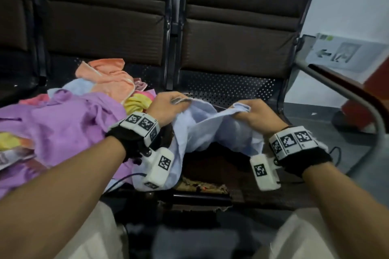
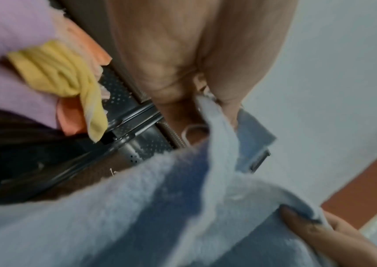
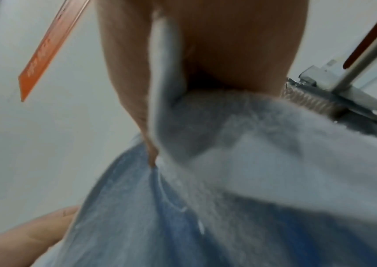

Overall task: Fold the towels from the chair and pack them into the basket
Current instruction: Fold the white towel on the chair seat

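Both hands (image 1: 166, 106) (image 1: 255, 114) pinching towel (image 1: 202, 130) top edge

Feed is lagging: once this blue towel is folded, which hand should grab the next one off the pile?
Left hand: the pile lies directly beside it; the right hand would have to cross over.

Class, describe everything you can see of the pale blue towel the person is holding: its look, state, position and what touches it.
The pale blue towel looks like soft, fuzzy terry cloth, plain in colour with a hemmed edge. It is unfolded and crumpled, held up by its top edge above the perforated metal chair seat. The left hand pinches one end of that edge and the right hand the other, so the cloth sags between them and hangs down in loose folds. Its left side lies beside the lilac towel on the pile.
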Demonstrator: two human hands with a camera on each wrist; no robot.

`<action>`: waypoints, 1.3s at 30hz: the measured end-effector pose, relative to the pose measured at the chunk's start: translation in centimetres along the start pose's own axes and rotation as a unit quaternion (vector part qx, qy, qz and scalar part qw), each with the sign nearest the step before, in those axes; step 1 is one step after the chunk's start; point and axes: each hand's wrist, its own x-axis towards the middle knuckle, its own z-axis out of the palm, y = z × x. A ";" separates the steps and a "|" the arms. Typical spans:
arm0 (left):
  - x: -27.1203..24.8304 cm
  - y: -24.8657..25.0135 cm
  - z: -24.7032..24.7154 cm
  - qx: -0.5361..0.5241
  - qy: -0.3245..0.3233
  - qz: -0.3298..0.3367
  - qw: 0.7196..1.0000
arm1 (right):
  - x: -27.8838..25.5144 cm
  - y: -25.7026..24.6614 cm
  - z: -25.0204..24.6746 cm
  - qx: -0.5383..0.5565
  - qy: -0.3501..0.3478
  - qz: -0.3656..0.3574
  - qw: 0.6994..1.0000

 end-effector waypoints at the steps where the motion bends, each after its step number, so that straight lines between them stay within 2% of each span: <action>1: 0.3 -0.3 0.0 -0.018 0.029 -0.022 0.999 | 0.1 -0.1 -0.1 0.010 0.015 0.011 1.000; 4: 1.6 -1.9 0.2 -0.025 0.098 -0.079 0.992 | 0.7 -0.1 0.5 0.091 0.061 0.038 0.993; 6: 2.5 -3.1 0.3 0.003 0.118 -0.092 0.989 | 1.4 0.1 1.3 0.122 0.088 0.047 0.988; 9: 3.7 -4.2 0.4 0.075 0.091 -0.081 0.990 | 2.7 0.6 2.2 0.162 0.123 0.072 0.976; 12: 4.2 -4.6 0.1 0.144 0.027 -0.062 0.987 | 3.9 1.0 2.6 0.223 0.165 0.101 0.955; 14: 4.3 -4.8 0.0 0.226 0.008 -0.045 0.973 | 4.7 1.0 3.2 0.271 0.170 0.123 0.939; 16: 4.1 -4.2 0.2 0.258 0.011 -0.009 0.966 | 5.5 0.6 3.8 0.309 0.161 0.140 0.927; 18: 3.5 -3.3 0.9 0.159 -0.012 0.002 0.987 | 6.2 0.4 4.2 0.325 0.153 0.145 0.922; 20: 2.7 -2.3 2.1 0.028 -0.069 -0.042 0.996 | 6.6 0.3 4.5 0.338 0.150 0.140 0.918; 22: 2.3 -2.3 3.0 0.034 -0.117 -0.048 0.991 | 6.8 0.5 4.3 0.353 0.161 0.140 0.911; 24: 2.1 -3.1 3.8 0.144 -0.156 -0.013 0.977 | 6.9 0.9 3.5 0.377 0.176 0.142 0.898; 26: 1.7 -3.9 4.1 0.255 -0.193 0.028 0.947 | 6.6 1.5 2.6 0.399 0.186 0.149 0.885; 28: 1.6 -4.4 3.7 0.318 -0.249 0.045 0.914 | 6.4 2.4 1.8 0.446 0.185 0.166 0.860; 30: 1.4 -4.3 3.0 0.350 -0.293 0.024 0.889 | 5.8 3.2 1.2 0.479 0.203 0.186 0.833; 33: 1.3 -3.5 2.2 0.358 -0.307 -0.011 0.882 | 5.0 3.8 0.1 0.466 0.241 0.199 0.827; 35: 1.1 -2.5 2.0 0.346 -0.294 -0.008 0.891 | 4.7 4.0 -0.3 0.462 0.272 0.182 0.824; 37: 1.1 -0.9 2.1 0.259 -0.231 0.002 0.938 | 4.5 4.0 -0.5 0.443 0.285 0.173 0.832; 39: 1.4 0.7 2.3 0.100 -0.133 -0.019 0.986 | 4.1 3.5 -0.6 0.431 0.257 0.180 0.846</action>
